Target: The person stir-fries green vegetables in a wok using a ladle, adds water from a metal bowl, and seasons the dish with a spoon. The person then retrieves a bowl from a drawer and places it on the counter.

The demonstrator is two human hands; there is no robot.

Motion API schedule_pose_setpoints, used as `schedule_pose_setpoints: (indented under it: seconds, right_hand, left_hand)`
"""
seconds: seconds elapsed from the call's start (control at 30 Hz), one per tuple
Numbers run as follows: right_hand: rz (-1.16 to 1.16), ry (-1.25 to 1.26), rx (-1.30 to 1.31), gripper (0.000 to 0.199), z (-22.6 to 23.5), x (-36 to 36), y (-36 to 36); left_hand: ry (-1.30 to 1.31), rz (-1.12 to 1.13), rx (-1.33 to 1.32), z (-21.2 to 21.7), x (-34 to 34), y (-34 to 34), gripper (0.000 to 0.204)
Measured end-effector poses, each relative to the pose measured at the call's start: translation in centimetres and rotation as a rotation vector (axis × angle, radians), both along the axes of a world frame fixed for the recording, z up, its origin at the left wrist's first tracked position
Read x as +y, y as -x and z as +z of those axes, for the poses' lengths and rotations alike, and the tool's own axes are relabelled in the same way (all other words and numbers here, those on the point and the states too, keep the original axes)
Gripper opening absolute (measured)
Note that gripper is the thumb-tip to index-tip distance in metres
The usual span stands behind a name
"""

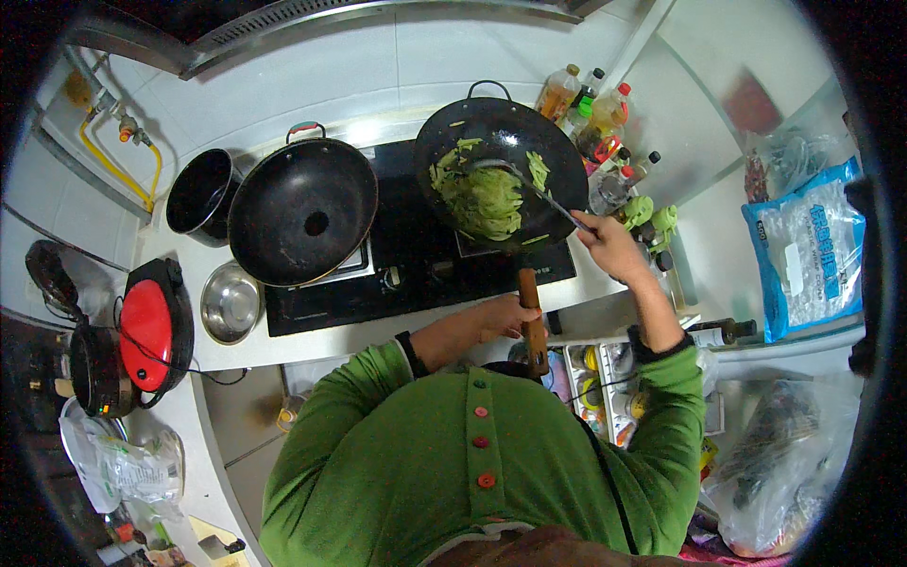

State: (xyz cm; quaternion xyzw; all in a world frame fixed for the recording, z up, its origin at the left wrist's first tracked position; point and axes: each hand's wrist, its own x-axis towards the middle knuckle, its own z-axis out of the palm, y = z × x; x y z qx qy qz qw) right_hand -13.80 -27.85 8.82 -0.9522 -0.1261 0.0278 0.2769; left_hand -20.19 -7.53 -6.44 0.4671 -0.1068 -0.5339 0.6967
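A black wok (pixel 513 128) sits on the right burner with light green sliced vegetables (pixel 491 203) gathered toward its left and near side. My left hand (pixel 506 318) is closed around the wok's wooden handle (pixel 533 331), close to my body. In my right hand (pixel 609 248), at the wok's right rim, is the dark handle of a metal spatula (pixel 540 194). The spatula slants down to the left, and its head rests among the vegetables, partly covered by them.
A large black frying pan (pixel 300 213) covers the left side of the black gas stove (pixel 406 302). Left of it stand a black pot (pixel 200 198), a steel bowl (pixel 231 307) and a red electric appliance (pixel 146 335). Several sauce bottles (pixel 605 113) crowd the wok's right side.
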Motion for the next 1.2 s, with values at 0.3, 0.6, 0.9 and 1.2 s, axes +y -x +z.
schedule_pose_setpoints:
  seconds: [0.3,0.6,0.9,1.2]
  right_hand:
    - [0.018,0.427,-0.027,0.034,6.2,-0.2,6.3]
    - [-0.220,0.202,-0.193,0.032,-2.1,-1.8,-3.3]
    - [-0.423,-0.382,0.134,0.035,-9.8,4.6,-7.3]
    - [0.031,0.531,-0.236,0.044,3.5,1.5,3.5]
  left_hand:
    - [-0.020,-0.003,0.007,-0.5,-0.1,-0.2,0.034]
    - [-0.011,0.000,-0.023,0.3,0.1,0.1,0.022]
    - [-0.014,-0.009,0.003,0.3,0.0,0.1,0.026]
    - [-0.043,0.042,0.012,0.5,0.1,0.1,0.034]
